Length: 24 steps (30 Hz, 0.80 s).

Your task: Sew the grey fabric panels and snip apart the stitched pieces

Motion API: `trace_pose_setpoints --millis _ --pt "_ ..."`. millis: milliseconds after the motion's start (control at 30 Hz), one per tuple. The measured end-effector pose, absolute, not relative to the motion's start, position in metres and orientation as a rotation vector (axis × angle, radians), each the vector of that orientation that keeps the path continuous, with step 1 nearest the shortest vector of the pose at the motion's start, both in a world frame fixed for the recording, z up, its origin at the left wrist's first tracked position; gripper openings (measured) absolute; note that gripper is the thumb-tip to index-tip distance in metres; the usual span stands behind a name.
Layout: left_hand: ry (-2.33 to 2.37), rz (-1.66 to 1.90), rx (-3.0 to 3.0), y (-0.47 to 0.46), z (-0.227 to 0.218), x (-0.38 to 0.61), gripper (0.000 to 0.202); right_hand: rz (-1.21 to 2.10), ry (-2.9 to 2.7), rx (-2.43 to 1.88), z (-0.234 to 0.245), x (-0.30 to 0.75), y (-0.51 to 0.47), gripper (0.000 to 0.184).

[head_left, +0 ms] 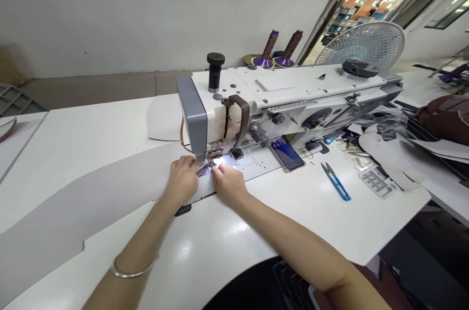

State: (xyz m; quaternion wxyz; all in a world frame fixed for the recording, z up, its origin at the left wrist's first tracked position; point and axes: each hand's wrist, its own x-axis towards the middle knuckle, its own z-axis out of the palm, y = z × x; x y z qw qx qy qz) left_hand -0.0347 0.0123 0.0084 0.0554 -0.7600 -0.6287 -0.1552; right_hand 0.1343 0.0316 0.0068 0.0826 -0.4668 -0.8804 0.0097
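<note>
As the left hand (182,180) and right hand (231,186) flank the presser foot (211,162), the long grey-white panel (106,190) lies beneath the left.

Fingers bend low, apparently steadying the brown strip (202,169) by the foot; fingertips are partly hidden, so whether either hand grips cannot be told. Around the sewing machine (311,82), the white table (205,251) presumably bears the panel's length, cut off at left.

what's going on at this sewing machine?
A person has both bare hands at the needle area of the sewing machine. The left hand lies on the near left side, fingertips beside a small brown strip; the right hand is just right of it. A large pale grey piece stretches left across the table. Blue-handled snips lie to the right. Whether it's stitching, I can't tell.
</note>
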Motion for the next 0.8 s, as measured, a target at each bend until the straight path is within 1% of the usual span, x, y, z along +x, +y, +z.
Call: trace_pose_setpoints --millis 100,200,300,367,467,500,567,633,733,800 --pt "-2.003 -0.259 -2.212 0.008 0.031 -0.068 0.044 0.043 -2.632 -1.396 0.009 0.135 0.031 0.016" --pt "-2.086 0.051 -2.170 -0.013 0.064 -0.115 0.044 0.076 -2.636 -1.416 0.011 0.135 0.031 0.018" --pt "-2.136 0.289 -2.100 -0.057 0.092 -0.155 0.048 0.130 -2.652 -1.421 0.014 0.134 0.031 0.019" --pt "-2.226 0.363 -2.125 -0.094 0.101 -0.165 0.053 0.155 -2.640 -1.419 0.015 0.134 0.031 0.021" --pt "-2.492 0.313 -2.414 -0.148 0.097 -0.140 0.060 0.191 -2.562 -1.438 0.018 0.135 0.033 0.027" --pt "-2.564 0.250 -2.552 -0.161 0.093 -0.121 0.065 0.216 -2.533 -1.454 0.020 0.135 0.035 0.029" --pt "-2.644 0.009 -2.792 -0.179 0.084 -0.073 0.067 0.285 -2.499 -1.517 0.024 0.134 0.036 0.034" --pt "-2.637 -0.133 -3.007 -0.182 0.076 -0.020 0.066 0.309 -2.515 -1.595 0.027 0.133 0.034 0.036" --pt "-2.559 -0.133 -3.178 -0.170 0.066 0.043 0.063 0.221 -2.564 -1.641 0.028 0.131 0.021 0.027" --pt "-2.418 -0.071 -3.316 -0.156 0.064 0.061 0.050 0.167 -2.575 -1.637 0.025 0.131 0.010 0.024"
